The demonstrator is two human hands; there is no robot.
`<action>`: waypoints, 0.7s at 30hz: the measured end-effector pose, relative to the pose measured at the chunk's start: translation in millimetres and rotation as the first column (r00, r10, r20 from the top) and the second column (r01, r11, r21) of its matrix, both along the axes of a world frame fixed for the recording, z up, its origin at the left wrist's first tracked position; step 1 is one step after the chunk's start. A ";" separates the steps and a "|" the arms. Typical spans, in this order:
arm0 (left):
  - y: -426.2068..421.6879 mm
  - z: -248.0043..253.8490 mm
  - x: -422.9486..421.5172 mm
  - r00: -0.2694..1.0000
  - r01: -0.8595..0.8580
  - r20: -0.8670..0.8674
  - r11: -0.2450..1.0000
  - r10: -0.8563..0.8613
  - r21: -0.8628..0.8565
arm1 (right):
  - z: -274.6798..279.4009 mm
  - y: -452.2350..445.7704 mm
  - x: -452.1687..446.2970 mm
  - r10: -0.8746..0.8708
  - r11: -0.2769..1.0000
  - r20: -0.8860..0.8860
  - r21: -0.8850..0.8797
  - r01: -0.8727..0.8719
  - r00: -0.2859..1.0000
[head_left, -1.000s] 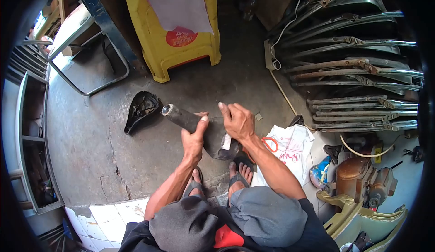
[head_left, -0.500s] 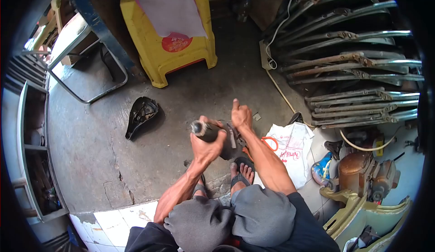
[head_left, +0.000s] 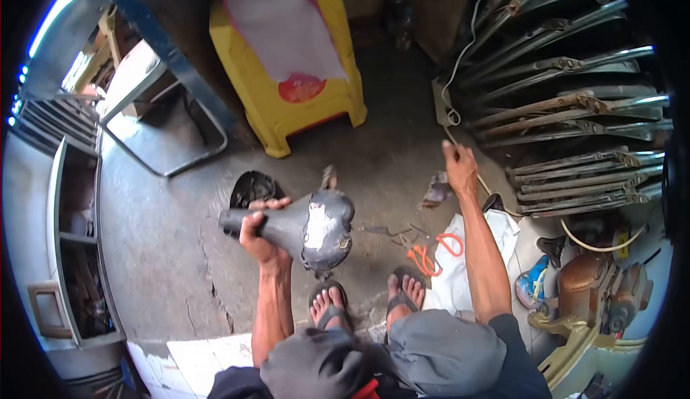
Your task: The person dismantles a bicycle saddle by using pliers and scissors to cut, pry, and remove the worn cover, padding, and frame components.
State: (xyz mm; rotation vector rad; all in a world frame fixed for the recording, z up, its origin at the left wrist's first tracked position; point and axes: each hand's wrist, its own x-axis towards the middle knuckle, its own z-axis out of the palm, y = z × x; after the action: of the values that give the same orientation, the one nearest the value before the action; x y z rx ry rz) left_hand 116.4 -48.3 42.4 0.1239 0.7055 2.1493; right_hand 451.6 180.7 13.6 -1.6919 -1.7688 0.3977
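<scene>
My left hand (head_left: pixel 264 235) is wrapped round the narrow nose of a worn black bicycle saddle (head_left: pixel 287 228). Its wide rear end faces right, with a white patch and a ragged, torn edge. My right hand (head_left: pixel 461 169) is off to the right, fingers curled; whatever they hold, if anything, is hidden. Just left of it is a blurred greyish scrap (head_left: pixel 436 189); I cannot tell whether it touches the floor. Between my hands lie an orange-handled tool (head_left: pixel 422 260) and a thin dark tool (head_left: pixel 375 230). Behind the saddle nose sits a black hollow shell (head_left: pixel 251 186).
A yellow plastic stool (head_left: pixel 266 112) with a cloth over it stands ahead. Stacked metal chair frames (head_left: pixel 575 119) fill the right side. A white bag (head_left: pixel 460 270) lies by my right foot, near a pale cable (head_left: pixel 474 176). A folding chair (head_left: pixel 169 173) stands left.
The saddle has swung from end-on to lying sideways, nose to the left, and my left hand moved left with it. My right hand moved right, and the orange-handled tool is uncovered.
</scene>
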 end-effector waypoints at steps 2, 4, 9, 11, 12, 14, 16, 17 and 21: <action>-2.6 -0.4 3.1 0.999 0.014 0.047 0.997 -0.017 0.078 | 20.1 -28.0 -26.9 0.142 0.951 0.178 0.248 -0.184 0.974; -0.3 7.7 5.9 0.990 0.107 0.076 0.983 -0.119 0.151 | 36.1 -63.6 -51.9 0.301 0.936 -0.255 -0.103 -0.336 0.919; 8.7 -5.2 13.3 0.992 0.123 -0.034 0.973 -0.119 0.196 | 51.6 -140.2 -84.4 -0.118 0.330 -0.953 -0.303 -0.894 0.279; 8.5 -9.5 20.4 0.990 0.131 -0.071 0.982 -0.122 0.134 | 48.0 -158.4 -95.1 -0.005 0.393 -0.969 -0.228 -0.891 0.246; 11.3 -9.8 25.1 0.986 0.133 -0.112 0.988 -0.124 0.081 | 46.4 -158.1 -96.8 -0.003 0.395 -0.970 -0.224 -0.891 0.243; 8.6 -15.3 34.6 0.972 0.211 -0.086 0.973 -0.219 -0.096 | 37.2 -162.8 -99.9 0.137 0.483 -0.914 -0.276 -0.831 0.383; 2.5 -65.1 31.1 0.925 0.369 0.061 0.850 -0.374 -0.376 | 35.4 -157.6 -95.1 0.088 0.489 -0.882 -0.366 -0.791 0.463; -2.5 -63.2 38.2 0.888 0.396 0.059 0.692 -0.456 -0.603 | 38.9 -156.9 -94.1 0.350 0.608 -0.746 -0.278 -0.743 0.566; -19.1 -67.8 59.7 0.829 0.241 -0.234 0.701 -0.509 -0.671 | 19.5 -163.2 -85.9 0.604 0.750 -0.315 -0.084 -0.656 0.732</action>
State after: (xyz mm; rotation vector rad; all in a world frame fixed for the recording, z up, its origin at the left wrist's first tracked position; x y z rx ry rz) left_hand 176.0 -67.4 -25.4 0.3401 1.4643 1.3959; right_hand 365.7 17.4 33.1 -1.0141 -2.1075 1.0790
